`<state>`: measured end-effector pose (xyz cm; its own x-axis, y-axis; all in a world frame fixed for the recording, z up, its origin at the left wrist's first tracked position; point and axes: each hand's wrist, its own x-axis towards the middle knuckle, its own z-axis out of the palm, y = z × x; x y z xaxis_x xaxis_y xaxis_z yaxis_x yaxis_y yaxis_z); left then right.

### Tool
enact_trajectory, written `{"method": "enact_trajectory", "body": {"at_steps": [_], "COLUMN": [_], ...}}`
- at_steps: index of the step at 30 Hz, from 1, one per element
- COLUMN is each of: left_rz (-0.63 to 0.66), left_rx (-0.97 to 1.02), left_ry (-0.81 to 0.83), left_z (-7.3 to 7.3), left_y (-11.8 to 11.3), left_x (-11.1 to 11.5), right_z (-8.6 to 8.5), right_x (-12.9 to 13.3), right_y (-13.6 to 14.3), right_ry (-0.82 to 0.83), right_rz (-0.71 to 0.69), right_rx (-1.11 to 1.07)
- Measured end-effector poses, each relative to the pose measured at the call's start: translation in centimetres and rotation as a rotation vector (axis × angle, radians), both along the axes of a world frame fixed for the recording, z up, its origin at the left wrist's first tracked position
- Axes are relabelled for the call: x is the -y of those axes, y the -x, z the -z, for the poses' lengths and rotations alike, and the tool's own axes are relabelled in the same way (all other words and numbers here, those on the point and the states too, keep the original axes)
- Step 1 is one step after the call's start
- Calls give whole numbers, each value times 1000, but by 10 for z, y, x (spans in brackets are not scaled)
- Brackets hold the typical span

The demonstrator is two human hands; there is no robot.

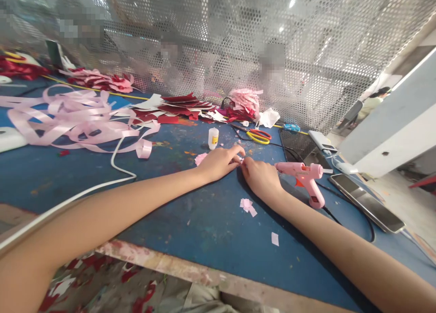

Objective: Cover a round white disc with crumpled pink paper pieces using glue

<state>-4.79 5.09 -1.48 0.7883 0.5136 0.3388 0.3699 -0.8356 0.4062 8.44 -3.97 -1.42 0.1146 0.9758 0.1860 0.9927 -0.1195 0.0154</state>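
Note:
My left hand point(220, 162) and my right hand point(261, 176) meet fingertip to fingertip above the blue table point(207, 222). A small pink piece point(241, 159), mostly covered by fingers, is pinched between them; its exact shape cannot be made out. Beside my left wrist a pink ruffled bit point(200, 159) rests on the table, and a small white bottle with a yellow label point(213, 138) stands just behind. A pink hot glue gun point(304, 174) lies right of my right hand. Nearer to me are a few pink ribbon squares point(248, 206) and one lone square point(275, 239).
Loose pink ribbon point(73, 122) is heaped on the left, with a white cable point(85, 188) running under my left arm. Red and white strips point(177, 107), scissors point(259, 136) and crumpled white paper point(270, 117) line the back by a perforated metal screen point(221, 45). A phone point(368, 203) lies right.

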Motion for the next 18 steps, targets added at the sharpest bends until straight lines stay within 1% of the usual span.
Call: {"method": "enact_trajectory", "body": {"at_steps": [2, 6, 8, 10, 12, 16, 18], "left_rz": [5, 9, 9, 33, 75, 153, 211], "left_rx": [-10, 55, 130, 229, 358, 576, 616], "left_ry": [-13, 6, 53, 153, 302, 623, 679], "left_z": [0, 0, 0, -1, -1, -2, -3], "left_y": [0, 0, 0, -1, -3, -7, -7], "left_x": [0, 2, 3, 4, 7, 11, 12], "right_z": [2, 8, 8, 5, 2, -5, -7], "right_x": [-5, -5, -5, -5, -4, -1, 2], "right_y": [-6, -22, -26, -26, -24, -22, -22], "right_ry": [-77, -354, -430, -451, -471, -517, -521], "right_rz": [-85, -325, -368, -377, -389, -420, -427], "right_rx": [-117, -547, -762, -913, -958, -873, -850]}}
